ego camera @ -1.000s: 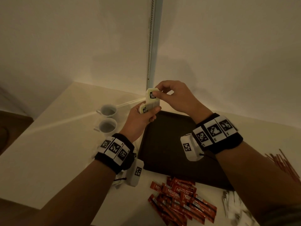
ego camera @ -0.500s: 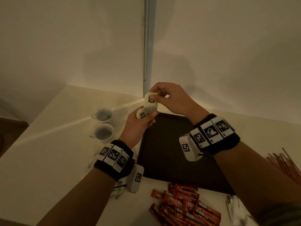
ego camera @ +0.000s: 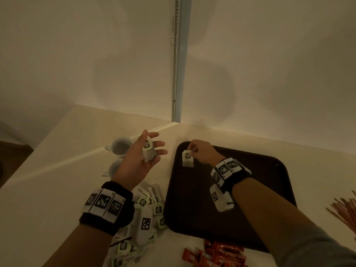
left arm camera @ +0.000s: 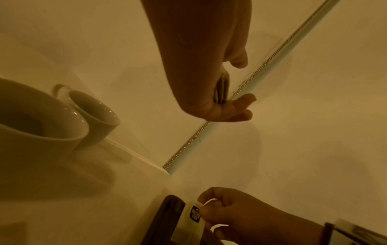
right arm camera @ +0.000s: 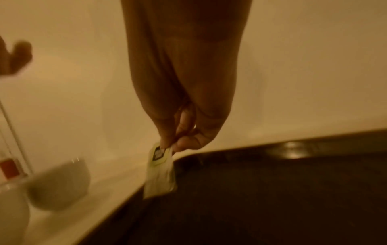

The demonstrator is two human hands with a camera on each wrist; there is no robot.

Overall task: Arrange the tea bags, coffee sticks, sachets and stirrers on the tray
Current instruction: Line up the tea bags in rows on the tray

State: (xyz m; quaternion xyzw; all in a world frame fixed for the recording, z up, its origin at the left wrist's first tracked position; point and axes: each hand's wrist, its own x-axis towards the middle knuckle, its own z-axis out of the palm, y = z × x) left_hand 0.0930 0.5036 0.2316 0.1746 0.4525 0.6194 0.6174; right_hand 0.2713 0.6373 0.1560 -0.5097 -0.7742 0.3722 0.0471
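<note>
A tea bag (ego camera: 187, 158) was pinched at its top corner between the thumb and fingertips of the right hand (ego camera: 200, 152), and it hung over the far left corner of the dark tray (ego camera: 269, 182). Whether the bag's bottom edge touched the tray could not be told. In the head view, the left hand (ego camera: 143, 160) was seen held up beside the tray with its palm up and its fingers spread apart, and a few more tea bags (ego camera: 148, 151) were kept in the palm, pressed there by the thumb. In the left wrist view, only the thin edges of those bags (left arm camera: 222, 89) were seen, tucked between the thumb and the palm. The tag on the pinched tea bag (right arm camera: 160, 172) was shown up close in the right wrist view, but that picture was blurred. A pile of tea bags (ego camera: 146, 214) on the table (ego camera: 48, 180) under the left wrist was shown only in the head view. Red coffee sticks (ego camera: 217, 255) at the near edge of the tray and a bunch of stirrers (ego camera: 344, 212) at the far right were also shown only there. Two white cups (left arm camera: 62, 122) were seen standing close together on the table, left of the tray.
</note>
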